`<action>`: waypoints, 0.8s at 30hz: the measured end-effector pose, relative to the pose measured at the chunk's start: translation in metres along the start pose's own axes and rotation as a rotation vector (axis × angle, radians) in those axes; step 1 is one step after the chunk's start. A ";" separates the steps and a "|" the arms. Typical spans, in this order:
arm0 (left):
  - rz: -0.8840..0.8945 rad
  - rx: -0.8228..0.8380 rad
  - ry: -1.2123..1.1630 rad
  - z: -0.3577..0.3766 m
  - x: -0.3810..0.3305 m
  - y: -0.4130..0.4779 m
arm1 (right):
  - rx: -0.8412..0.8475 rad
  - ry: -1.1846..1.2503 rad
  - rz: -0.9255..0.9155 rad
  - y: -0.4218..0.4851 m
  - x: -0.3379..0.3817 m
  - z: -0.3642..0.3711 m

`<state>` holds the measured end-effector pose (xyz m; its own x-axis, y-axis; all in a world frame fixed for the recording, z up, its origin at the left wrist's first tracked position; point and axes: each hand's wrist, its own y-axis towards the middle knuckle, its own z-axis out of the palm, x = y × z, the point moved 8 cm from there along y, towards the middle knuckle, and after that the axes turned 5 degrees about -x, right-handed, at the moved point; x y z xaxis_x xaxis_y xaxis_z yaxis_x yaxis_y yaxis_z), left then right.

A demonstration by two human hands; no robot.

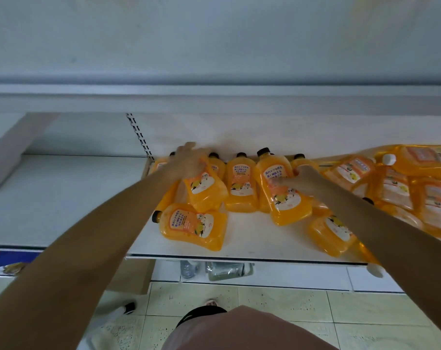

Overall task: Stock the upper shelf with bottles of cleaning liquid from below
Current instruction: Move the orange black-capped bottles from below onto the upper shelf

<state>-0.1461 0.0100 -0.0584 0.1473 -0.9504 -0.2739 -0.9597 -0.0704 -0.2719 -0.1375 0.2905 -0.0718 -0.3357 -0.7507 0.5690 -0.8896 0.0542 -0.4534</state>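
Observation:
Several orange bottles of cleaning liquid with black caps and orange-white labels lie and lean on the white shelf (252, 243). My left hand (189, 160) grips the neck end of one tilted bottle (205, 190) near the back left. My right hand (302, 181) holds another tilted bottle (285, 195) by its upper side. Between them one bottle (240, 188) stands against the back wall. A further bottle (194, 226) lies flat on its side near the shelf front, its cap pointing left. Another (331, 233) lies at the front right.
A shrink-wrapped pack of the same orange bottles (403, 183) fills the shelf's right end, with a white cap (388, 159) showing. The upper shelf's grey edge (214, 99) runs overhead. A slotted upright (139, 135) stands at the back left. Below are a water bottle (188, 269) and tiled floor.

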 end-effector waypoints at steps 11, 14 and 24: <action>-0.592 0.219 -1.016 0.048 0.047 -0.038 | 0.062 0.489 0.128 -0.011 -0.014 -0.002; -0.590 0.193 -1.119 0.050 0.052 -0.038 | 0.082 0.570 0.135 -0.019 -0.019 -0.006; -0.381 -0.149 -1.172 0.026 0.032 -0.070 | 0.125 0.614 0.003 -0.035 -0.019 -0.025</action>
<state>-0.0677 -0.0072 -0.0723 0.4734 -0.0234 -0.8806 -0.8156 -0.3893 -0.4281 -0.1078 0.3191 -0.0497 -0.4879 -0.2338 0.8410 -0.8579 -0.0495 -0.5114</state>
